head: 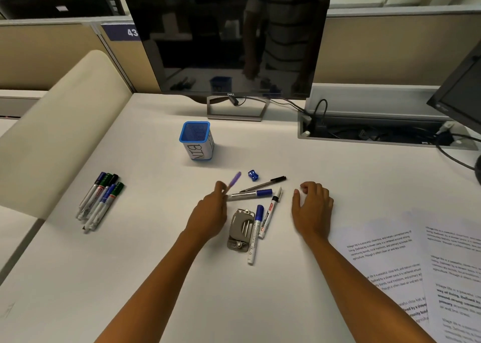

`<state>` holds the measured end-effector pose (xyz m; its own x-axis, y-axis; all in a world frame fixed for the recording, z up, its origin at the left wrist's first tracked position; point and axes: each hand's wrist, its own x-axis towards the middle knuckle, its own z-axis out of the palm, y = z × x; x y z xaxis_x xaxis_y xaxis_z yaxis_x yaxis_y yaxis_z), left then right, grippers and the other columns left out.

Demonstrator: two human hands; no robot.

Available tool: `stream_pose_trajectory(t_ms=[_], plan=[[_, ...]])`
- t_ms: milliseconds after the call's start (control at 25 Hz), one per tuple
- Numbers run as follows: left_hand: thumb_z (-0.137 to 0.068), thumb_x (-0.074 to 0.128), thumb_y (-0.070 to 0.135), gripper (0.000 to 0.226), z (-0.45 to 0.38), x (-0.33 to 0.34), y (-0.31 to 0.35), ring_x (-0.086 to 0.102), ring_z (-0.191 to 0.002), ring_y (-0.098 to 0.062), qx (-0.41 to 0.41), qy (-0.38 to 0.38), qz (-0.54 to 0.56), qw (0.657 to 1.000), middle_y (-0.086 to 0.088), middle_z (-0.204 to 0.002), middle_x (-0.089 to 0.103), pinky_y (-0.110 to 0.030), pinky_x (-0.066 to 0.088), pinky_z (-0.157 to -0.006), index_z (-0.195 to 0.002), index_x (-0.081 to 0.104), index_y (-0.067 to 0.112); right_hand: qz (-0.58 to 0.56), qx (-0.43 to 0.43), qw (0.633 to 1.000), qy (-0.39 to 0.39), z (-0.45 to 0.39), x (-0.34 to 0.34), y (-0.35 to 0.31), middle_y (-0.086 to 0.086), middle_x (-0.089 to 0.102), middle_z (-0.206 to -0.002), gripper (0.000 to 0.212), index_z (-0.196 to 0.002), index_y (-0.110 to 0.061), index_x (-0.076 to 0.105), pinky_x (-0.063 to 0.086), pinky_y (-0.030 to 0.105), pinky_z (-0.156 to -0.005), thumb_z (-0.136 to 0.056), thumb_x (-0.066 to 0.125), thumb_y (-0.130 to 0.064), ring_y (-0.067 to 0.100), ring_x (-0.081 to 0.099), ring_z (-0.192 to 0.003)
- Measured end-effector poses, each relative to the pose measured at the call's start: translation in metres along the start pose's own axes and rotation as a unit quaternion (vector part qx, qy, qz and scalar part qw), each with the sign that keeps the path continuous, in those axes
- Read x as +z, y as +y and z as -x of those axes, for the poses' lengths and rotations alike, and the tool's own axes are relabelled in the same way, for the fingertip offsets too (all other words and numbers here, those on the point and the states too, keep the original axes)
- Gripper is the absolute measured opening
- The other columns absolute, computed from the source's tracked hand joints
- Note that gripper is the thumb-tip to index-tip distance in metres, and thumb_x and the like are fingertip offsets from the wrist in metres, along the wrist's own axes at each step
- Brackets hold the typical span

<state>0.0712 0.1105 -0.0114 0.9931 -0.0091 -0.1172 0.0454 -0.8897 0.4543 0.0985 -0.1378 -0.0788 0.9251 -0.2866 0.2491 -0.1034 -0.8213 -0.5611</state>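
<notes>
One slim purple pen [235, 180] pinched, square blue mesh bin [197, 150]

Soft, even overhead light is falling on the white bench [260, 303], which is reading moderately bright with a slightly warm cast. Faint, diffuse shadows are lying beside the blue bin [197, 144]. The dark monitor [226, 35] is acting as a mirror, reflecting a standing figure and the items on the bench. The purple pen [235, 179] is showing motion blur. Wide-angle distortion is bending the partitions [390, 51] towards the edges. The printed sheets [390, 264] at the lower right are appearing soft and smeared.
</notes>
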Motion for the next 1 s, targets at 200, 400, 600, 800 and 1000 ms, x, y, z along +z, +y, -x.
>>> stream_pose_trajectory(t_ms=[200, 400, 600, 800, 1000], plan=[[-0.094, 0.062, 0.035, 0.038, -0.039, 0.005, 0.029, 0.062, -0.100, -0.023, 0.099, -0.073, -0.072, 0.990, -0.002, -0.116, 0.066, -0.035, 0.052, -0.083, -0.129, 0.054, 0.023, -0.001, 0.004, 1.000, 0.002, 0.002, 0.000, 0.000, -0.005, 0.061, -0.100, 0.013, -0.102, -0.021, 0.056, 0.042, 0.032, -0.085, -0.094, 0.055, -0.032, 0.017, 0.054, -0.096], [-0.092, 0.061, 0.029, 0.043, -0.068, 0.025, 0.046, 0.064, -0.098, -0.026, 0.131, -0.094, -0.163, 0.973, -0.002, -0.127, 0.057, -0.036, 0.052, -0.080, -0.133, 0.053, 0.019, 0.001, 0.003, 1.000, -0.002, 0.001, 0.000, 0.001, -0.008, 0.060, -0.100, 0.012, -0.101, -0.023, 0.055, 0.043, 0.031, -0.085, -0.094, 0.054, -0.032, 0.015, 0.054, -0.096], [-0.093, 0.054, 0.020, 0.026, -0.078, 0.035, 0.063, 0.064, -0.077, -0.030, 0.131, -0.084, -0.227, 0.961, -0.008, -0.117, 0.053, -0.036, 0.048, -0.061, -0.116, 0.056, 0.009, 0.008, 0.011, 1.000, -0.004, 0.000, 0.001, 0.000, -0.008, 0.060, -0.101, 0.013, -0.102, -0.024, 0.056, 0.044, 0.031, -0.085, -0.094, 0.053, -0.034, 0.015, 0.054, -0.097], [-0.095, 0.055, 0.026, 0.030, -0.083, 0.037, 0.066, 0.065, -0.077, -0.028, 0.123, -0.093, -0.269, 0.951, -0.010, -0.120, 0.049, -0.033, 0.041, -0.058, -0.116, 0.055, 0.005, -0.011, 0.009, 1.000, -0.006, 0.001, -0.002, 0.000, -0.008, 0.061, -0.099, 0.016, -0.101, -0.023, 0.057, 0.042, 0.029, -0.085, -0.093, 0.054, -0.038, 0.014, 0.054, -0.096], [-0.102, 0.048, 0.026, 0.025, -0.077, 0.037, 0.055, 0.066, -0.084, -0.024, 0.154, -0.076, -0.304, 0.937, -0.010, -0.118, 0.056, -0.031, 0.047, -0.063, -0.120, 0.051, 0.008, -0.047, -0.060, 0.995, -0.067, 0.003, -0.007, -0.002, -0.013, 0.057, -0.089, 0.029, -0.093, -0.028, 0.056, 0.043, 0.028, -0.080, -0.086, 0.056, -0.056, 0.008, 0.051, -0.088]])
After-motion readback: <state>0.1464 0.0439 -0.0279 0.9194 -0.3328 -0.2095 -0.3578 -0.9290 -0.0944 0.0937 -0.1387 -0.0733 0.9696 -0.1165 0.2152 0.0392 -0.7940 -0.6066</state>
